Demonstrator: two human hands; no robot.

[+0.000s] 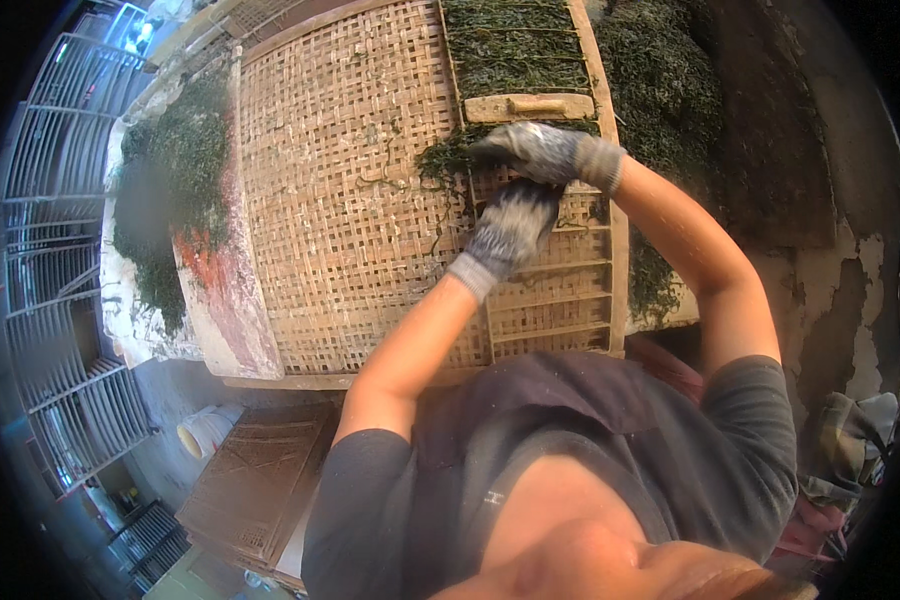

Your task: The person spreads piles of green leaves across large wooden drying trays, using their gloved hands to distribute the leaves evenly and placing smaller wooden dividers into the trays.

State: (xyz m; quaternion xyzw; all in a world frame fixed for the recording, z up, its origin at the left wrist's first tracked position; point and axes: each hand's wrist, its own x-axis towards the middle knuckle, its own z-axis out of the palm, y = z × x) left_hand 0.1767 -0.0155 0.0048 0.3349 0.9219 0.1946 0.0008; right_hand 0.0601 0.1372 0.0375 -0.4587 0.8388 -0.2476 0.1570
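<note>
A large woven bamboo tray (345,225) lies before me, with a slatted wooden frame (618,262) over its right side. Dark green leafy strands (521,52), perhaps seaweed, fill the frame's far sections. A wooden block with a handle (529,109) sits across the frame just beyond my hands. My right hand (536,150), in a grey knitted glove, rests on a clump of strands (442,161) at the frame's left rail; its fingers are partly hidden. My left hand (514,225), gloved too, is just nearer to me over the slats, its fingertips hidden under the right hand.
Heaps of the green strands lie to the right (660,90) and on a white surface at the left (187,157). A stained board (229,300) borders the tray. Stacked brown trays (259,480) stand lower left, near metal racks (60,165).
</note>
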